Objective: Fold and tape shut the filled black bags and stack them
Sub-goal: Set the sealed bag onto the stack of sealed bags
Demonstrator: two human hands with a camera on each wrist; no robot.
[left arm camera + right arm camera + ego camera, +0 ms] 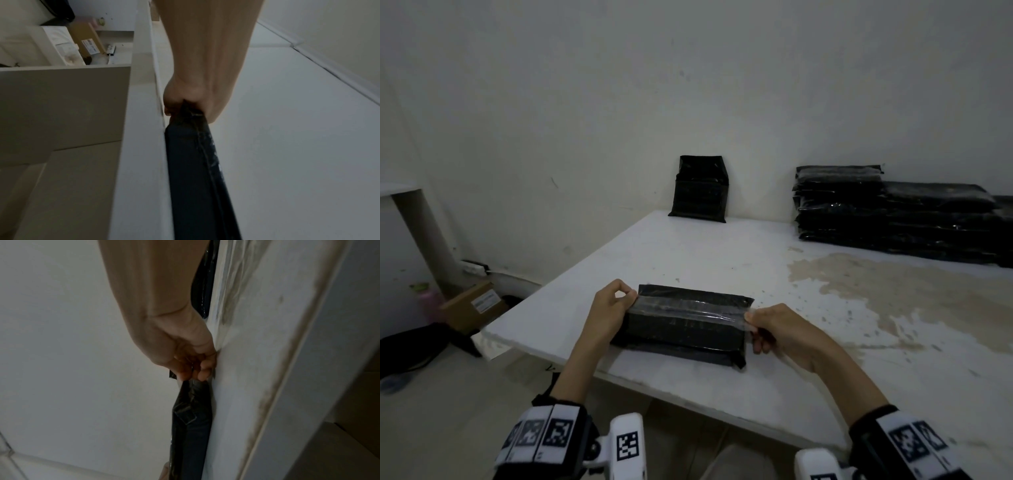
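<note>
Head view shows one folded black bag [681, 325] lying near the front edge of the worktop [722, 253], with a strip of clear tape [688, 306] stretched along its fold. The left hand [609, 305] pinches the tape's left end at the bag's corner, and the right hand [774, 329] pinches the right end just past the bag's other side; both hands are closed on the tape. The likely trouble: the strip looks wrinkled already, so uneven tension between the two hands could crease it further or let it stick to itself, and the fold could spring open if either end is released before it is pressed down. The bag also sits close to the edge, so a hard pull could drag it off. By count: one bag in work, one bag leaning upright against the wall [700, 188], and a stack of finished bags [893, 216] at the far right, too dark to number.
</note>
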